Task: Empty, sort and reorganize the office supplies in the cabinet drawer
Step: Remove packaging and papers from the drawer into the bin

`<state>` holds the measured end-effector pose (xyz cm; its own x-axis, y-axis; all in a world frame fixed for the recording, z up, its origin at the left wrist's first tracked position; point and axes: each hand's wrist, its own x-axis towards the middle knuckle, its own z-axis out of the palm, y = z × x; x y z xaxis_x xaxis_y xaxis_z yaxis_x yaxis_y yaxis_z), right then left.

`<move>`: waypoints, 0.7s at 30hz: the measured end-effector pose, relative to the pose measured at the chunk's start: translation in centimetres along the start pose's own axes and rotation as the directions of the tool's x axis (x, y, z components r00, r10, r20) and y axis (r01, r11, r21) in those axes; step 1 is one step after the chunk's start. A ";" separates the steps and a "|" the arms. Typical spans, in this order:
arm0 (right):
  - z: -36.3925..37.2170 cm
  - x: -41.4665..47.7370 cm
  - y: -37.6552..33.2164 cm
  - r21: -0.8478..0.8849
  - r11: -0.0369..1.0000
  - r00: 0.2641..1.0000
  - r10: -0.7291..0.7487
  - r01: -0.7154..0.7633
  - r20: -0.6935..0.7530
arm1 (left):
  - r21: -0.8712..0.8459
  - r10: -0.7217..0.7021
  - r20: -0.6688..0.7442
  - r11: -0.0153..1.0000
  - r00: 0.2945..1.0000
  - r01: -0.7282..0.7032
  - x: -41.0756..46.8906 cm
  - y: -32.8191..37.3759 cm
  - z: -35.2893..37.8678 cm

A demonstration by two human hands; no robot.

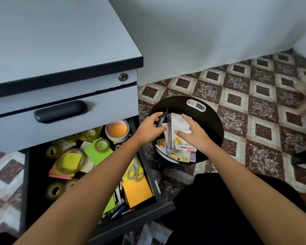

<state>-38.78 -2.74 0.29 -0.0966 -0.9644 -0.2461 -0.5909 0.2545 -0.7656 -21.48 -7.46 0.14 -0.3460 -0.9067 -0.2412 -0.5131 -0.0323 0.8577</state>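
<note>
Drawer [149, 174] of the grey cabinet [51, 41] stands pulled out at the lower left, and your left forearm crosses over it. Inside it lie a clear tape roll [71, 160] on yellow sticky notes [70, 161], several smaller tape rolls [101, 145] around it, a wide masking tape roll [117, 130] in the far right corner, a green pad [95, 154], an orange pad [137, 191] and scissors [135, 171] against the right wall. Loose pens [120, 209] are crowded at the front edge.

Both your hands are outside the drawer, over the black round bin [212, 124] on the floor just beside it. Your left hand [150, 128] has its fingers and thumb curled round dark slim items [161, 120], which look like pens. Your right hand [193, 135] is spread on a white packet [177, 124] standing in the bin, thumb on its face and forefinger along its top edge; whether it clasps the packet or only rests on it I cannot tell. Below that packet a stapler set card [183, 145] and other small packs stand in the bin.

Above the open drawer, the upper drawer front is closed, with a dark handle [60, 111] and a round lock [123, 77] above it. Patterned tiles [254, 103] cover the floor up to a pale wall [201, 32].
</note>
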 end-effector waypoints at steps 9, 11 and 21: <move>3.4 -3.6 -5.4 0.046 0.993 0.985 -0.113 0.108 0.127 | 0.008 0.013 -0.115 1.000 0.993 -0.012 -6.5 -3.4 -4.2; 4.9 -4.4 -6.3 0.041 0.989 0.973 -0.150 0.145 0.173 | 0.000 -0.014 -0.146 1.000 0.989 0.014 -8.3 -4.7 -5.4; 13.4 -7.2 -9.4 0.000 0.971 0.887 -0.218 0.239 0.408 | -0.007 -0.179 -0.236 0.983 0.955 0.182 -16.5 -11.8 -9.3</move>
<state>-21.78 2.78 1.30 0.3698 -0.8816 -0.2934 -0.5966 0.0168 -0.8024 -2.39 3.97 -1.79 -0.0533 -0.9595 -0.2766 -0.5620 -0.2001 0.8026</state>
